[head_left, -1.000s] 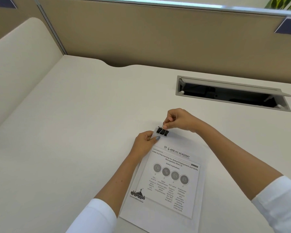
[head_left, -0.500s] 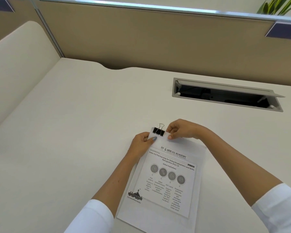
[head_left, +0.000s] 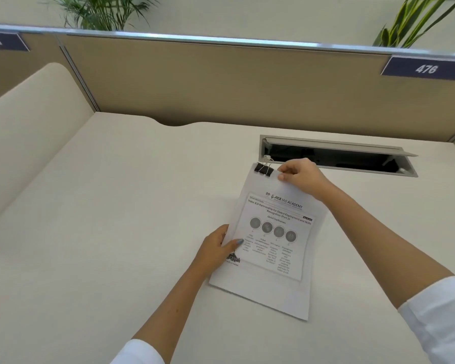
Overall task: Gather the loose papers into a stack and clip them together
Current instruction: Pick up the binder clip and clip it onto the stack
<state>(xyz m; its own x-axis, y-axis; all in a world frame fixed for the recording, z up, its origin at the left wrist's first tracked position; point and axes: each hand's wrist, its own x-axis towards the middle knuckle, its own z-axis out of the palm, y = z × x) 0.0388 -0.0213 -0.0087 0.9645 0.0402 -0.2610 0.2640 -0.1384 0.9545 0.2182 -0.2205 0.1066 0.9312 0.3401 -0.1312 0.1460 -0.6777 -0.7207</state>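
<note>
A stack of white printed papers (head_left: 273, 258) is held tilted over the cream desk (head_left: 103, 219), its top edge raised toward the far side. A black binder clip (head_left: 263, 169) grips the stack's top left corner, wire handles pointing away. My right hand (head_left: 298, 174) pinches the top edge just right of the clip. My left hand (head_left: 217, 248) grips the stack's left edge near the middle, thumb lying on the printed page.
An open cable hatch (head_left: 334, 156) is cut into the desk just beyond the papers. A tan partition (head_left: 221, 82) with a "476" label (head_left: 426, 68) closes the back. A cream side panel (head_left: 29, 127) rises on the left. Plants stand behind the partition.
My left hand slid from the top corner down to the stack's left edge. My right hand let go of the clip and took the top edge. The papers moved away from me and the view tilted up.
</note>
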